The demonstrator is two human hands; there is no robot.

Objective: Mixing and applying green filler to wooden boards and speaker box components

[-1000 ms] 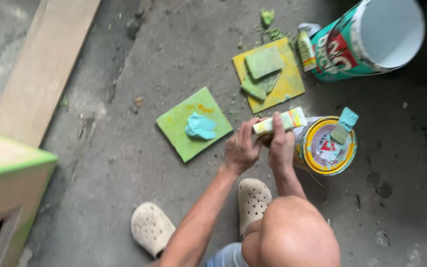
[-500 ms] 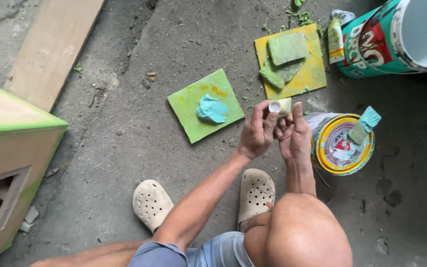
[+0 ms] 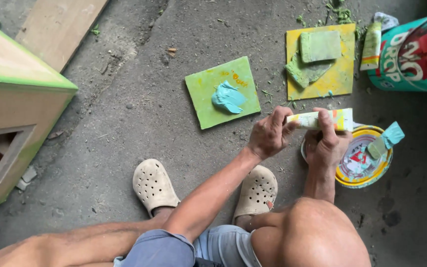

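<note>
I squat on a concrete floor. My right hand (image 3: 326, 143) grips a pale yellow-green tube (image 3: 322, 119) held level above a round yellow-rimmed can (image 3: 364, 158). My left hand (image 3: 269, 133) pinches the tube's left end, at its cap. A teal scraper (image 3: 386, 141) rests on the can's lid. Beyond my left hand lies a green square board (image 3: 222, 99) with a blob of teal putty (image 3: 227, 97) on it.
A yellow square board (image 3: 322, 62) carries green blocks, with a second tube (image 3: 371, 45) beside it. A large teal bucket (image 3: 413, 54) lies at the right. A wooden box with green edges (image 3: 11, 113) stands at the left, a plank (image 3: 58, 27) behind it. My clogs (image 3: 153, 185) are below.
The view has shifted so the box at the left shows more. The tube has turned from end-on to level between my hands, over the can.
</note>
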